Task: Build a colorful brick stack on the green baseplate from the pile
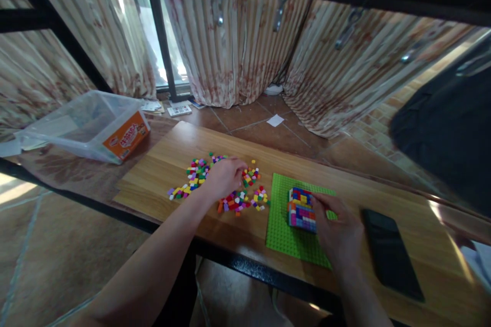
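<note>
Over the loose toy bricks [233,201] hovers my left hand [225,178], its fingers bent and drawn together. Whether a small brick sits between those fingertips is too small to tell. A low rectangular block of many-coloured toy bricks [302,213] rises from the green studded baseplate [279,230]. My right hand [339,227] is closed at the block's right side, thumb and fingers against its edge, hiding part of it and of the baseplate.
A black phone [392,253] lies on the wooden table [233,232], right of the baseplate. To the left stands a clear plastic bin [82,130] with an orange label. Metal clips [282,5] hang from a dark bar above. Dark fabric [445,122] shows at right.
</note>
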{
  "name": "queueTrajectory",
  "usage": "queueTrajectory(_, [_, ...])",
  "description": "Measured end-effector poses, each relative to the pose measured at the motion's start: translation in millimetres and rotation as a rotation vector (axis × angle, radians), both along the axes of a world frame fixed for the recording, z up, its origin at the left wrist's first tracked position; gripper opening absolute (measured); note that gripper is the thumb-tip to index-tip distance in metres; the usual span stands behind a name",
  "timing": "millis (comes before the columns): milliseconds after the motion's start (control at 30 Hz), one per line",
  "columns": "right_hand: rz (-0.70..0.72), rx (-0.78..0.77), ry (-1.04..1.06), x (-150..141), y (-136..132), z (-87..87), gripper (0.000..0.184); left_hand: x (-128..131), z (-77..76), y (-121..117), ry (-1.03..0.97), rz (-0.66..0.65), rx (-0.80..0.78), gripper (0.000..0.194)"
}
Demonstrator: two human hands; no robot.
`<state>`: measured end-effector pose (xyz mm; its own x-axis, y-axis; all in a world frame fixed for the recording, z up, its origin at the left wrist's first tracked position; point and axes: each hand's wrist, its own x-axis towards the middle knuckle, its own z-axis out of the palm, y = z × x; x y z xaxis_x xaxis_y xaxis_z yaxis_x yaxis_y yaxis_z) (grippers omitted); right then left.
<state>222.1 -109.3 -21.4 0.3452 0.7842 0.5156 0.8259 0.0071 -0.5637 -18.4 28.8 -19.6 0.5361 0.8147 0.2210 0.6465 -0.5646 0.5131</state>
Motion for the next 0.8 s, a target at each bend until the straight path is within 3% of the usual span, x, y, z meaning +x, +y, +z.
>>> queueTrajectory(133, [0.033,-0.006,-0.028,1.5,1.6,-5.1,0.02,-7.2,0.0,2.2,0.049,0.004,-0.015,0.026])
queueTrajectory(433, [0.066,-0.038,-0.03,0.9,3.8,-10.0,0.021,10.6,-0.4,-9.0,0.283,-0.107,0.005,0.033])
queueTrajectory(800, [0.097,-0.014,-0.063,-0.7,5.2,-10.0,0.019,7.8,4.3,-10.5,0.304,-0.062,0.006,0.016])
